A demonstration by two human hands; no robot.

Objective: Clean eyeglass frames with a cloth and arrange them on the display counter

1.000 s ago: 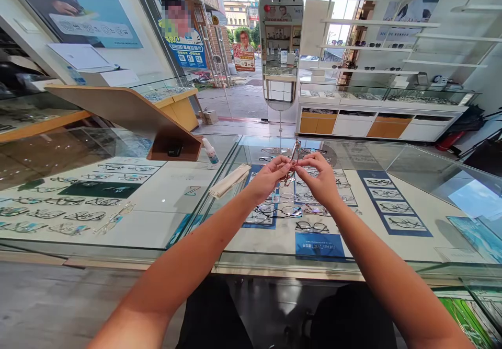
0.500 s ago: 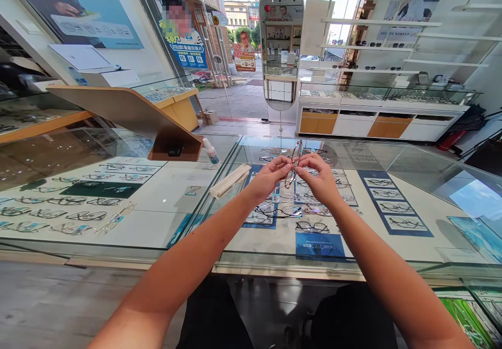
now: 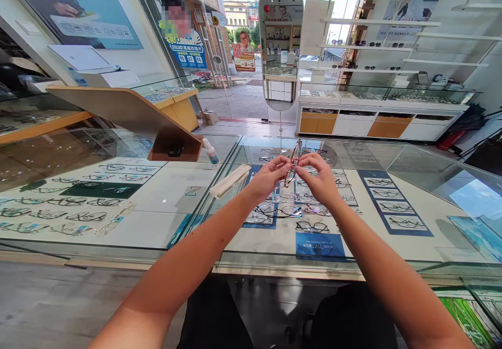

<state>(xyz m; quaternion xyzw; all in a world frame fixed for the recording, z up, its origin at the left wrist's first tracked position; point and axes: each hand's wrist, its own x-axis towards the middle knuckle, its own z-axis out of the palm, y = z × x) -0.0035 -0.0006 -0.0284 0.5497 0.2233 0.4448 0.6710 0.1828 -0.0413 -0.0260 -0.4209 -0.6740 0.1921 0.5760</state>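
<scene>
Between both hands a pair of thin-rimmed eyeglasses (image 3: 297,149) is held up on edge above the glass display case (image 3: 251,252). My left hand (image 3: 271,174) pinches it from the left, near its middle. From the right, the thumb and fingers of my right hand (image 3: 316,175) are closed on the same glasses. My fingertips cover part of the frame. Left of my left hand, a folded cream cloth (image 3: 230,180) lies on the glass top. Farther back stands a white spray bottle (image 3: 210,151) with a label.
Rows of eyeglasses (image 3: 312,227) lie inside the case, some on blue trays (image 3: 394,202). A slanted brown board (image 3: 133,109) stands at the left on the counter. Beyond the case are an oval mirror (image 3: 281,41) and wall shelves (image 3: 380,23) with sunglasses.
</scene>
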